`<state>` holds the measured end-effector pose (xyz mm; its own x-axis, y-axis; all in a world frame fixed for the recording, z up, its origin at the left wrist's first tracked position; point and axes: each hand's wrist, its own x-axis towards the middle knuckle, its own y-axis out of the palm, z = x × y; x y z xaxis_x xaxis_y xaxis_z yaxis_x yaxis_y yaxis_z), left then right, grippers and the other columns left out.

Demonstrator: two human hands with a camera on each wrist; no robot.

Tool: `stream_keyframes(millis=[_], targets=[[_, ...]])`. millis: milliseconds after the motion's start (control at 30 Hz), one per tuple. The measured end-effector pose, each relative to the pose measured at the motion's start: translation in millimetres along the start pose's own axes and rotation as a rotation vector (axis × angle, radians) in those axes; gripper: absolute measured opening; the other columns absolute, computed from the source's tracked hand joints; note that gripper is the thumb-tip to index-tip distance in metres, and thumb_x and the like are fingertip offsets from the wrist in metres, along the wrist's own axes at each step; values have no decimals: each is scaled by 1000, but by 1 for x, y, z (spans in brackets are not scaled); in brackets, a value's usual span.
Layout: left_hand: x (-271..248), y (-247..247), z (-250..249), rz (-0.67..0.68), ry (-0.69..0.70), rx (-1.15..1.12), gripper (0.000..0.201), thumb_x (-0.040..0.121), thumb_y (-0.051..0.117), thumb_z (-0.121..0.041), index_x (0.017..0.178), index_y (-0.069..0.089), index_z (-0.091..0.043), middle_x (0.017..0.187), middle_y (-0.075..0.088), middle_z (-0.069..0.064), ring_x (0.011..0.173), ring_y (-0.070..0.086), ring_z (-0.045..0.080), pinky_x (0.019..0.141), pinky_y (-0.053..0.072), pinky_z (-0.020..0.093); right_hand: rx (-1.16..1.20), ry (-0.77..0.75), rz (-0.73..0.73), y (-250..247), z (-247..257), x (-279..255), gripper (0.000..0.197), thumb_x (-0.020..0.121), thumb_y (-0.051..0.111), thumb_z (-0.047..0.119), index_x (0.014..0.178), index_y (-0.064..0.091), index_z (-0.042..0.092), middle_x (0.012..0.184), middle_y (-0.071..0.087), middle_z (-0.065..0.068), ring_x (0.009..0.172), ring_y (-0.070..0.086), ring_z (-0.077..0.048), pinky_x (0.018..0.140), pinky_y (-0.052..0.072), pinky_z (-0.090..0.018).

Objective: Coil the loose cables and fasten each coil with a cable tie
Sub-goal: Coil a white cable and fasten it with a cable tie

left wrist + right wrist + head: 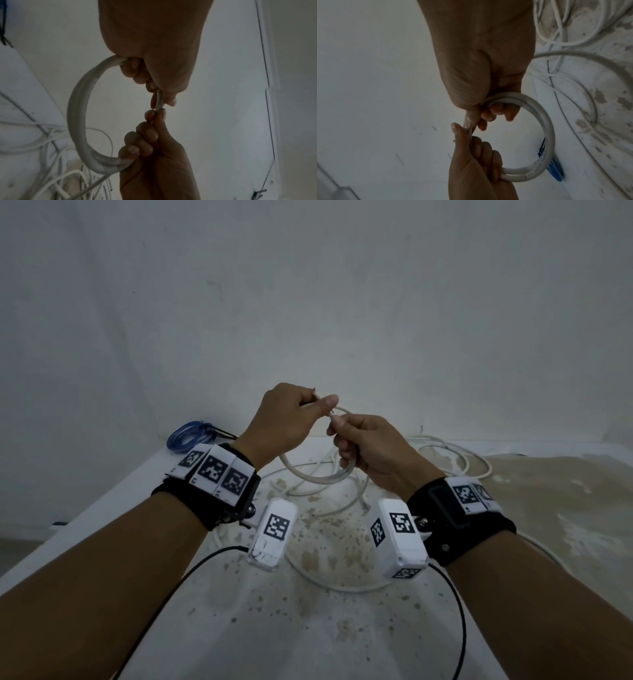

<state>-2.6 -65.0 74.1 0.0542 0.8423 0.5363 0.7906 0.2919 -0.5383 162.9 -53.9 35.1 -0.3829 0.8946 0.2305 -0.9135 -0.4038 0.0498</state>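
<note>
Stained white table (342, 628) bears loose white cables (455, 455), blue coil (186, 434).

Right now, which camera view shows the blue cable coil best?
The head view: the blue cable coil lies whole at the table's far left corner. The right wrist view shows only a blue part behind the white cable loop. The left wrist view shows just a dark blue edge.

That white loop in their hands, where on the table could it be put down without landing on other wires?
The near table, between the forearms, is bare apart from thin black leads. Beneath the hands lie loose white cables, crowded. The blue coil fills the far left corner. The white loop hangs above.
</note>
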Motion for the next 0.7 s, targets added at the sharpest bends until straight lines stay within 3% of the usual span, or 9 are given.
stream_keyframes(millis=[67,133,200,267,367,433,500,600,700], targets=[[-1,-1,0,-24,-29,-57,32,93,63,-42,76,77,-19,51,44,1,47,36,8,53,33,24,-119,-42,-84,1,6,-2,35,98,60,33,85,72,2,62,63,-6,53,60,-18,60,56,-32],[-1,-4,-4,-17,-29,-84,31,93,63,-42,73,76,-23,57,45,7,52,38,12,56,34,27,-350,-192,-314,-2,12,0,45,96,60,43,76,74,5,60,70,-5,56,69,-20,63,59,-33],[2,-8,-9,-3,-9,-93,29,92,64,-42,72,76,-25,60,48,10,56,41,17,58,35,29,-669,-370,-551,-9,20,8,43,96,58,46,73,71,12,60,68,1,60,67,-17,64,52,-29],[7,-12,-13,1,12,-100,29,92,64,-42,73,77,-25,61,48,14,58,41,21,59,35,31,-890,-445,-582,-11,29,14,34,96,59,41,78,69,13,65,65,6,65,60,-16,65,45,-31],[12,-20,-12,2,27,-84,28,92,64,-42,76,78,-23,66,53,26,60,44,22,61,36,32,-937,-544,-618,-18,38,19,23,91,65,40,81,61,19,71,58,8,67,52,-13,60,37,-24],[11,-24,-9,10,11,-86,28,92,64,-41,76,78,-22,64,54,19,59,44,19,60,37,30,-986,-607,-558,-22,44,24,24,88,63,48,91,66,24,90,60,3,82,55,-15,71,40,-26],[9,-23,-8,2,-8,-118,29,93,64,-38,75,77,-19,58,50,8,53,41,13,55,35,23,-1031,-499,-314,-20,48,28,26,91,58,44,97,74,24,98,64,3,90,60,-18,83,48,-36],[12,-22,-9,-81,-70,-229,32,95,64,-32,73,75,-12,52,44,-2,42,36,4,47,31,16,-715,-338,-123,-12,44,23,21,98,58,16,89,74,7,77,72,-7,71,69,-21,73,59,-35],[16,-31,-9,-135,-131,-309,29,94,64,-32,75,75,-12,53,41,-2,40,35,4,44,30,15,-430,-240,-108,-9,33,14,29,103,49,12,86,70,1,75,68,-16,66,65,-24,66,59,-38]])
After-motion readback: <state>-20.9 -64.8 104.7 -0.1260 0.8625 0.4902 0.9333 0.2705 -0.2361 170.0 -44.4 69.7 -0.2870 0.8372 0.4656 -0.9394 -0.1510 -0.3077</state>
